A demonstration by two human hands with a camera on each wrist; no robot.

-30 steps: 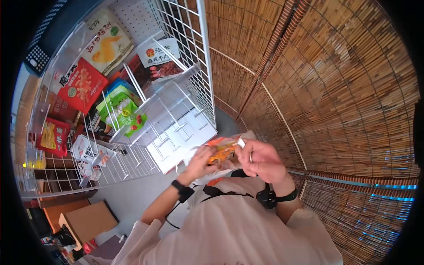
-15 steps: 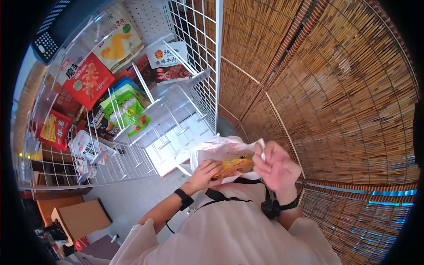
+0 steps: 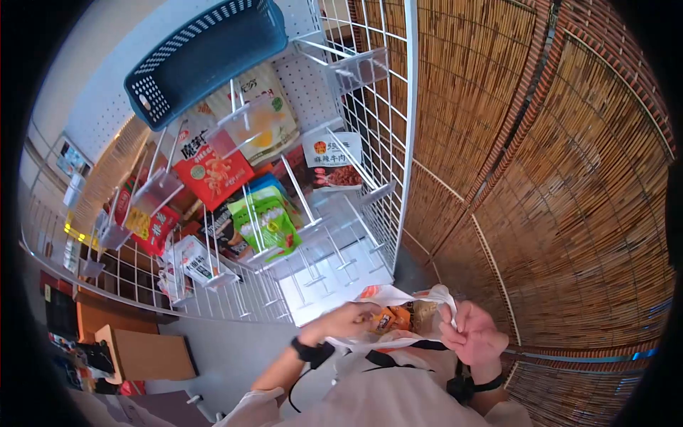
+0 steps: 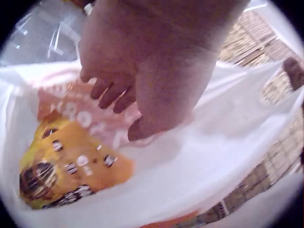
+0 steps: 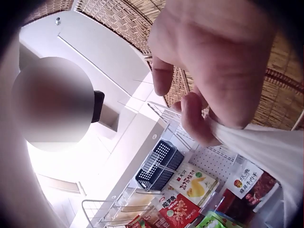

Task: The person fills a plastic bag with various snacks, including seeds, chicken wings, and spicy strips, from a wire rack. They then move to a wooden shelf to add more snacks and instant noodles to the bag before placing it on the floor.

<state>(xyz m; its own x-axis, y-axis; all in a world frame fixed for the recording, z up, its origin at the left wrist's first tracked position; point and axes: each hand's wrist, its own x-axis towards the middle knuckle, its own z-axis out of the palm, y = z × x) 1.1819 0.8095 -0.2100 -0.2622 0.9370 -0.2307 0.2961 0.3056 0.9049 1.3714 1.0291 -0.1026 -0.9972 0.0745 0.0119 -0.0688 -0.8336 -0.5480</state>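
We seem mid-bagging: right hand (image 3: 475, 334) pinches the bag (image 3: 420, 313) rim while left hand (image 3: 341, 322), fingers loosely curled, reaches inside toward the packet (image 4: 71, 166), to be seated deeper.

A white wire rack (image 3: 384, 142) w/ hooks was seen at centre, hung w/ snack packs: a red pack (image 3: 212, 173), a green pack (image 3: 269, 222), a beef-jerky pack (image 3: 334, 160). A blue basket (image 3: 203, 57) was set on top, and a bamboo blind (image 3: 569, 178) was seen to the right. A cardboard box (image 3: 146, 352) was seen lower left.
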